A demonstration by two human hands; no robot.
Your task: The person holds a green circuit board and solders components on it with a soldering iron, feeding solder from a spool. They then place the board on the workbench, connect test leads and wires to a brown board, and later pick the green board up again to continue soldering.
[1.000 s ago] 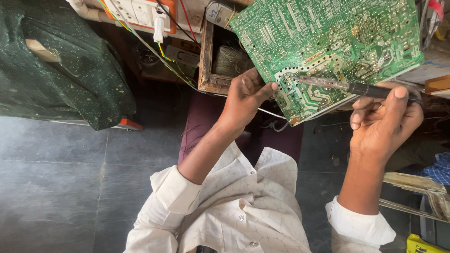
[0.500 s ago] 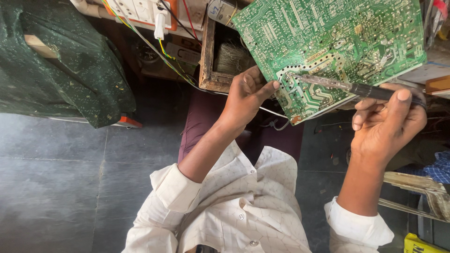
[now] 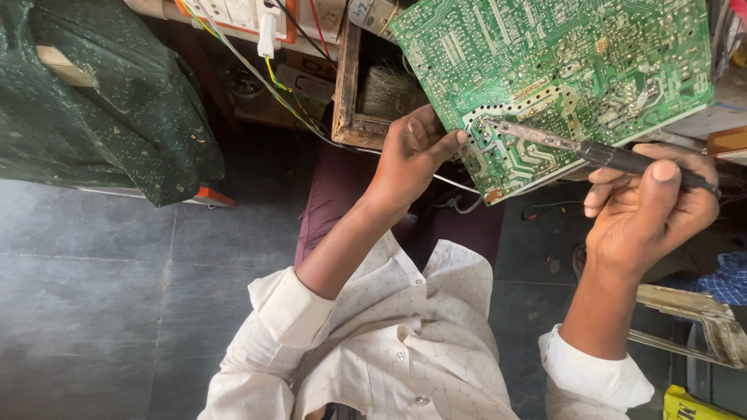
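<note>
I am seeing a glossy green circuit board (image 3: 560, 70) with shiny metal solder tracks, a soldering iron (image 3: 599, 152) with dull metal shaft and matt black handle, rough worn wood box (image 3: 350, 85).

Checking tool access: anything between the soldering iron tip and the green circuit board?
Nothing visible. The right hand holds the black-handled soldering iron, whose metal tip already meets the green circuit board on its solder side. The left hand grips the board's lower edge, left of the tip.

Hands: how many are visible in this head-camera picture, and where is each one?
2. The left hand grips the lower edge of the green circuit board; the right hand holds a soldering iron against it.
</note>
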